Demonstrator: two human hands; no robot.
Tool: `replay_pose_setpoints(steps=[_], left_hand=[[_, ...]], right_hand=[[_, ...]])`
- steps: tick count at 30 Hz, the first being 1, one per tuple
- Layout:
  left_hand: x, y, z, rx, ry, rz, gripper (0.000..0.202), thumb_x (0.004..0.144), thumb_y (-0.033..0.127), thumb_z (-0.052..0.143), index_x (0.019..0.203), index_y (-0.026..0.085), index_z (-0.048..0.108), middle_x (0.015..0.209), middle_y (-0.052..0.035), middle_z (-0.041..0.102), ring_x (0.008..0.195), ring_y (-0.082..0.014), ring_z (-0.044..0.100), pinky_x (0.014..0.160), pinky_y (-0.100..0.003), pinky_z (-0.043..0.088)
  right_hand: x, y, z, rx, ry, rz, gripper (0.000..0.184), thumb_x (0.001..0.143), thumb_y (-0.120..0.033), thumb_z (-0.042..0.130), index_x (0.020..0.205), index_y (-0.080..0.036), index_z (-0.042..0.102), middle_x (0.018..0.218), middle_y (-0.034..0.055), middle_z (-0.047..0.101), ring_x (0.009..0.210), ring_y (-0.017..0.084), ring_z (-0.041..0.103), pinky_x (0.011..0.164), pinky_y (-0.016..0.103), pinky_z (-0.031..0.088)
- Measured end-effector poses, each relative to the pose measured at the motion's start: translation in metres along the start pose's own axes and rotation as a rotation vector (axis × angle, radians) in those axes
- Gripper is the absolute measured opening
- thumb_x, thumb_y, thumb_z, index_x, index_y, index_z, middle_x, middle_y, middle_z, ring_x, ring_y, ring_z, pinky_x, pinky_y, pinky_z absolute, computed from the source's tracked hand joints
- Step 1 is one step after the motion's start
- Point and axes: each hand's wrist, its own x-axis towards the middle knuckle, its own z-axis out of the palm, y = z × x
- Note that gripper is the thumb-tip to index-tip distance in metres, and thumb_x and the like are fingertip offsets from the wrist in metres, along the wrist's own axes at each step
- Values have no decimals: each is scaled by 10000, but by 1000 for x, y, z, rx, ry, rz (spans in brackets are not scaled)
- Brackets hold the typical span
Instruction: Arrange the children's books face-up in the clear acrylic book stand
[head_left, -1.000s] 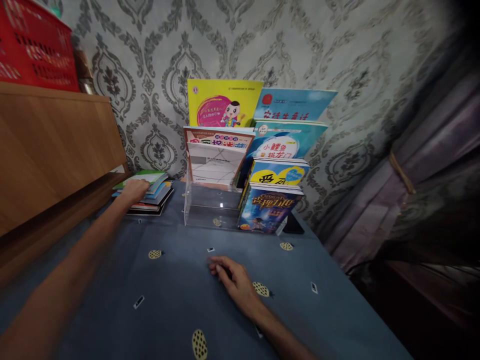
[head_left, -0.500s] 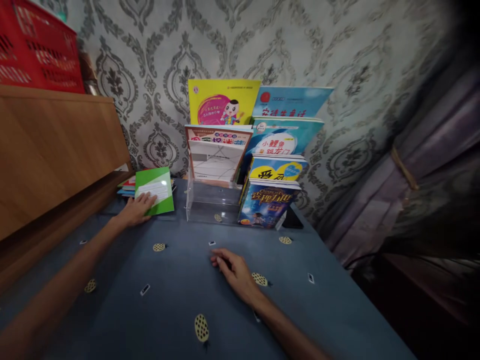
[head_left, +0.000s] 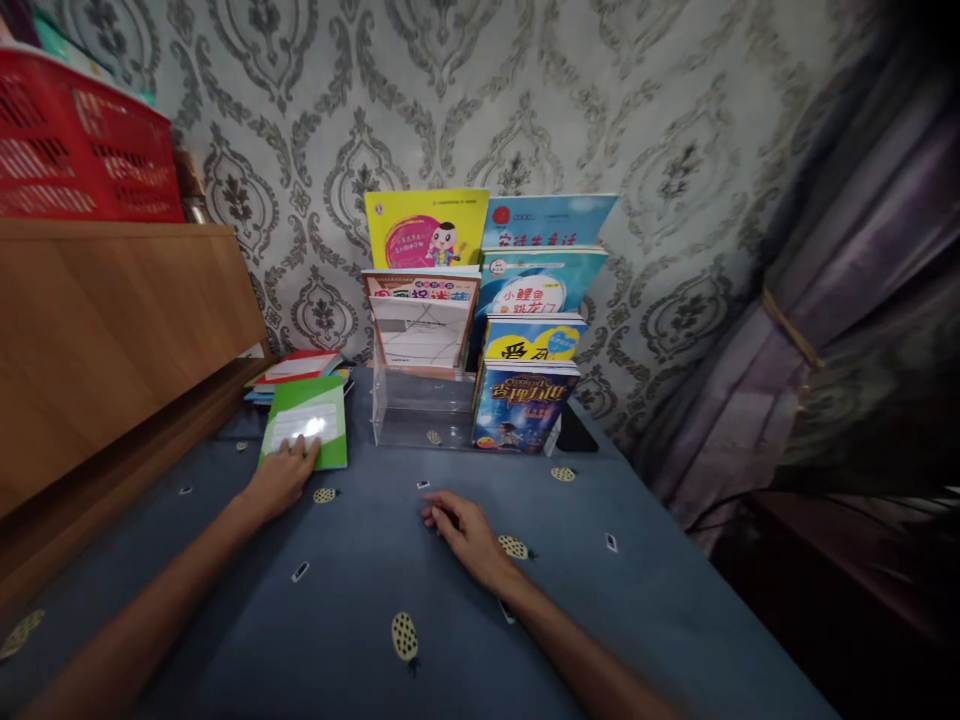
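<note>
My left hand (head_left: 283, 478) lies on the near part of a green book (head_left: 335, 398) with a white panel on its cover. Its fingers are stretched out on the cover, and I cannot see the thumb. Behind this book is a low stack of books (head_left: 304, 364), a red one among them. My right hand (head_left: 466, 535) rests on the tablecloth (head_left: 330, 640), empty, its fingers loosely bent and apart. Beyond it stands a clear book rack (head_left: 424, 405). On its left are a white booklet (head_left: 420, 335) and a yellow book (head_left: 427, 225); several books, a dark blue one (head_left: 521, 405) in front, fill its right.
A wooden cabinet (head_left: 120, 340) borders the table on the left, with a red basket (head_left: 90, 150) on top. A black flat object (head_left: 576, 430) lies right of the rack. A curtain (head_left: 750, 380) hangs at the right, beyond the table edge.
The green book has slid off the stack towards me under my left hand, uncovering the red book. My right hand stays about where it was. The head view has tilted up slightly.
</note>
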Motion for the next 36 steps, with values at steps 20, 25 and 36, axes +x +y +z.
replay_pose_setpoints(steps=[20,25,36], left_hand=[[-81,82,22,-469,182,124,520,990,414,440,1441,162,500,1564,-157,422,1445,-295,408,1157,-462,397],[-88,100,43,-519,285,76,507,1013,395,374,1450,161,481,1598,-172,355,1497,-317,300,1167,-525,365],[-76,183,-13,-330,244,110,457,939,121,377,1368,86,533,1424,-283,528,1371,-391,478,1021,-577,473]], right_hand=[[-4,-3,-26,-425,173,16,307,964,-213,441,1147,-166,684,1055,104,753,920,215,695,867,339,512],[-8,-15,-23,-586,90,-40,283,959,-150,450,1128,-165,676,1105,112,729,1024,223,662,932,336,463],[-15,-28,-28,-794,-48,-107,230,983,-150,463,1022,-161,689,1068,120,719,1046,245,634,946,376,436]])
